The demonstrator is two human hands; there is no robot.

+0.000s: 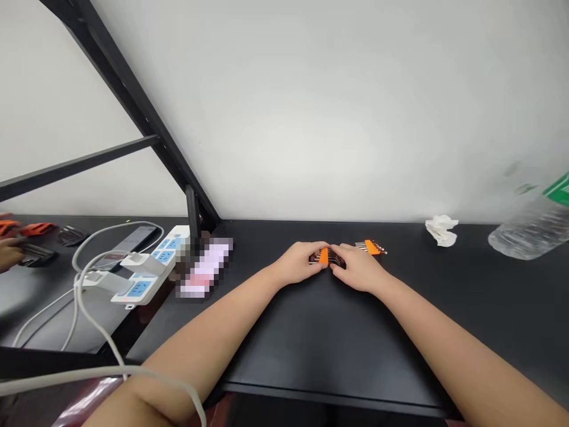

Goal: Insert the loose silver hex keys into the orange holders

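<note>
Both my hands rest on the black table [311, 332] near the wall. My left hand [299, 263] and my right hand [358, 268] are closed together around an orange-holdered set of hex keys [324, 257], held between the fingertips. Just behind my right hand lies a second orange hex key set [371, 247], its metal keys fanned out on the table, untouched.
A crumpled white tissue [441, 229] and a clear plastic bottle [531, 228] lie at the right by the wall. A white power strip [151, 270] with cables and a blurred pink object [207, 268] sit at the left. Another person's hand [8, 252] works with orange tools at far left.
</note>
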